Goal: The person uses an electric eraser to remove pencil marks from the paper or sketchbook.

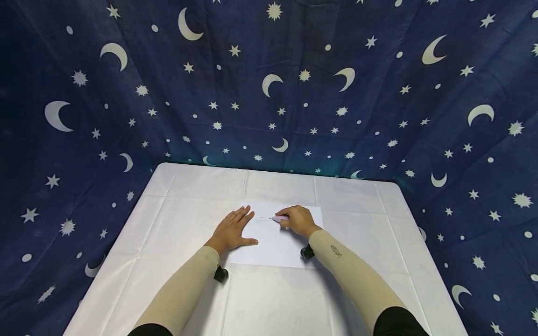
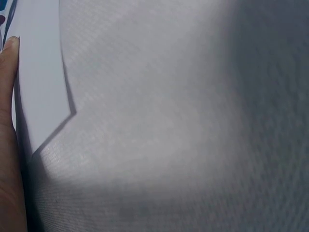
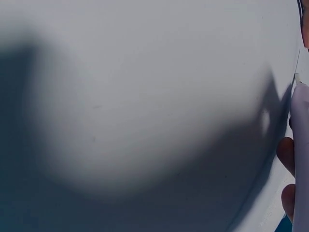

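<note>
A sheet of white paper [image 1: 273, 252] lies on the white-covered table. My left hand [image 1: 233, 228] rests on its left side with fingers spread and straight, the thumb pointing right. In the left wrist view, part of that hand [image 2: 10, 96] shows beside a paper corner [image 2: 46, 96]. My right hand [image 1: 299, 220] grips a thick lilac pen [image 1: 280, 218] over the upper part of the paper, its narrow pale tip pointing left. From the tip a thin dark line [image 1: 265, 217] runs left. The right wrist view shows the pen [image 3: 301, 140] and two fingertips [image 3: 286, 157] against it.
The table [image 1: 189, 205] has a creased white cover and rounded far corners. A dark blue cloth [image 1: 252, 84] with moons and stars hangs behind and at both sides. Small black devices [image 1: 221, 274] sit at both wrists, below pale sleeves [image 1: 353, 275].
</note>
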Demonstrator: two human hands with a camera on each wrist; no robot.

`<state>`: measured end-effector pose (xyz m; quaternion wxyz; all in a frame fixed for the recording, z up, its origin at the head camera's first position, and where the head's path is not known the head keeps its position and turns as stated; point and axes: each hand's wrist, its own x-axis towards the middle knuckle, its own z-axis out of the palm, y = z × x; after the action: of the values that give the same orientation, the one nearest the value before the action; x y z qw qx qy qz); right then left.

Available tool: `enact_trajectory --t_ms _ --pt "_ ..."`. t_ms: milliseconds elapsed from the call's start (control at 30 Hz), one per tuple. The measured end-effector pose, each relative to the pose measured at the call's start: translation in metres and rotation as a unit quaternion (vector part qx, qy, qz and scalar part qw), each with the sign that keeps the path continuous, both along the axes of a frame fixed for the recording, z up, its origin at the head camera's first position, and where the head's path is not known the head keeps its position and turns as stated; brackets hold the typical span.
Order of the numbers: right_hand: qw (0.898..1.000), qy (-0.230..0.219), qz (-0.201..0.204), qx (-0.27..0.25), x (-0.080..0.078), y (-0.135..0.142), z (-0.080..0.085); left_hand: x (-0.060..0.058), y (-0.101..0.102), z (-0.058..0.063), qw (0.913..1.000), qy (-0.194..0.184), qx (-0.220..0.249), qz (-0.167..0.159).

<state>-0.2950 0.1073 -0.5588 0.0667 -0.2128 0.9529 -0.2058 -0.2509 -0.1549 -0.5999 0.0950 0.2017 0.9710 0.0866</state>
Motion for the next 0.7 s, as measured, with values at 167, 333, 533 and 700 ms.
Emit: enact_trajectory --t_ms 167,333,533,700 --pt "1.000 -0.006 -0.006 0.004 -0.0001 0.0023 -0.0018 -0.0006 -0.0011 -0.0019 1.0000 0.006 -0.003 -0.005" --pt "1.000 -0.011 0.000 -0.001 -0.0004 0.0058 -0.0022 -0.0001 -0.0025 -0.0026 0.9999 0.014 0.002 -0.009" --pt "1.000 -0.014 0.016 -0.007 -0.0005 0.0083 -0.0031 0.0008 -0.0026 -0.0026 0.9997 0.019 0.012 -0.011" --pt "0.999 -0.026 0.018 -0.002 0.0000 0.0089 0.0000 0.0016 -0.0018 -0.0015 0.9996 0.020 0.015 -0.012"
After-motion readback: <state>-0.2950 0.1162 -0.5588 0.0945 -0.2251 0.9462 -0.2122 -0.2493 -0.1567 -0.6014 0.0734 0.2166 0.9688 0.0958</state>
